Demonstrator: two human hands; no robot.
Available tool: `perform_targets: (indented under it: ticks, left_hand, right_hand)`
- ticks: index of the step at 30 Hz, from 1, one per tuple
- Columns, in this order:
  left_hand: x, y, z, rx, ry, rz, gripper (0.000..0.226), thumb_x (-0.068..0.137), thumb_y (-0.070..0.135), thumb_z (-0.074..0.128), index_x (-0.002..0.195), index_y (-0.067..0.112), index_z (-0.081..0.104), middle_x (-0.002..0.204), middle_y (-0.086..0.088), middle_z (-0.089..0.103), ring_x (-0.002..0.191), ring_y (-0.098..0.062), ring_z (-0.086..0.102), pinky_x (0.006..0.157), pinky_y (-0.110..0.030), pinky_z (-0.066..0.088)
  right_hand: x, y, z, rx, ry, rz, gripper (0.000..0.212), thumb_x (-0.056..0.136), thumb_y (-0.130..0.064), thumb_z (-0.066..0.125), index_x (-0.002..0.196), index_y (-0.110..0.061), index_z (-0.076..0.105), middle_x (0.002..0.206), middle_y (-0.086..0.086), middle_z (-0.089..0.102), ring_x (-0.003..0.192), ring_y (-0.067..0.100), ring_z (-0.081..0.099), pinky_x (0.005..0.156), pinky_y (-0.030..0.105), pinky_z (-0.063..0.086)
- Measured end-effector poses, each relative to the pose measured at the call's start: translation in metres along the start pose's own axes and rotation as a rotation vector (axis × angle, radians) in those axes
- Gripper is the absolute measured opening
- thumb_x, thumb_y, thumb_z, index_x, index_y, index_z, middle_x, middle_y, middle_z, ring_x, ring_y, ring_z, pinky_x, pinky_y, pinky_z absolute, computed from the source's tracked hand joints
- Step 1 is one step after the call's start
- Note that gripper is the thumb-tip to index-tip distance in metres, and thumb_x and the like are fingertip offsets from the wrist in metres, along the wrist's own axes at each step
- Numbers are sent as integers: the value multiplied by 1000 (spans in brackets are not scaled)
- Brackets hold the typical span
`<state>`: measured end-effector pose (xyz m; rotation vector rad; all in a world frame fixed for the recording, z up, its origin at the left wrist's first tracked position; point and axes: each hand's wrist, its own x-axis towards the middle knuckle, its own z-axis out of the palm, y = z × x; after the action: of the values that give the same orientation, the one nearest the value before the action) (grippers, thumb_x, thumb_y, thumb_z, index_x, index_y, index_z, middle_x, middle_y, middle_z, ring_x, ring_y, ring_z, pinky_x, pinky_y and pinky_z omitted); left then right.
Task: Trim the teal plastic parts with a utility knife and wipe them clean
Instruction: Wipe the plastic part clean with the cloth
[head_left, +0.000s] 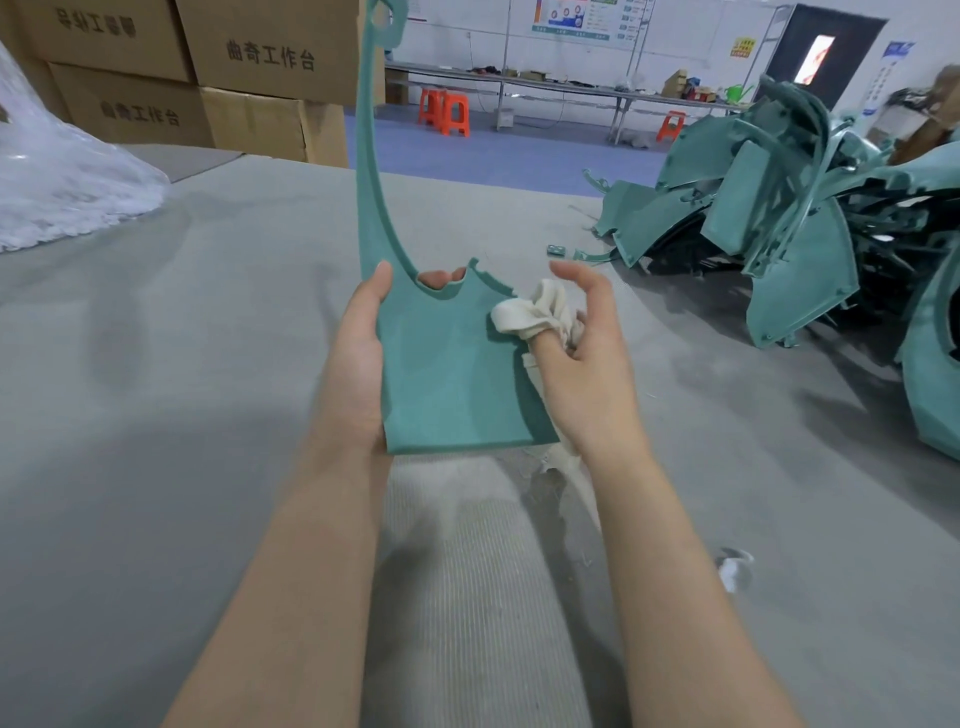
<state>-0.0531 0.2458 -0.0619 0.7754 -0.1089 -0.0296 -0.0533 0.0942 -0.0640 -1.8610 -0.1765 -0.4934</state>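
the left hand (358, 358) grips the teal part (447, 374) by its left edge, thumb on the near face and fingers behind, 2 fingertips showing through the curved cut-out at the top. the part stands upright between both hands, above the grey bench (182, 338), its long thin arm rising away past the top of the view. the right hand (587, 364) grasps a cream cloth (530, 312), bunched and wrapped over 1 fingertip, and that wad touches the part's right edge just below the notched shoulder. this looks like the wiping step; no utility knife is in view. to do it well, i would keep the left grip firm and low so the flat panel does not flex, work the covered fingertip along the cut edges and into the notch where burrs and dust would likely sit, then sweep the broad face, turning the cloth to a fresh fold as needed. the thin arm may bend if pushed hard. well to the right of the right hand lies a loose pile of teal parts (769, 218) on the bench, not in any container. beyond the left hand stand stacked cardboard boxes (270, 57), all closed, contents unseen. far left of the left hand sits a cloudy plastic bag (62, 176); what it holds cannot be told.
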Motion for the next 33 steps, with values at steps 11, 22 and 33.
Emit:
perform_targets:
  ticks: [11,22,33]
  left_hand:
    - [-2,2,4,-72,9,26,45,98,53,38,103,14,61,118,-18,66,108,-35,65,89,-49,54]
    - [-3,-9,11,-20,-57,6,55,98,52,33,79,17,71,101,-7,73,94,-25,70,77,-37,58]
    - [-3,-8,7,33,-52,39,53,98,53,37,81,22,78,104,-3,74,100,-23,70,75,-35,57]
  right_hand:
    - [-22,-25,29,-107,-346,-168,26,83,-42,57,104,-32,66,161,4,20,150,6,4,119,46,15]
    - [-4,-10,23,-240,123,-37,14,98,-21,52,109,-13,53,94,10,63,86,32,56,72,45,42]
    - [11,8,-6,240,368,178,6,95,-28,58,101,-30,58,93,-7,66,74,4,65,69,24,53]
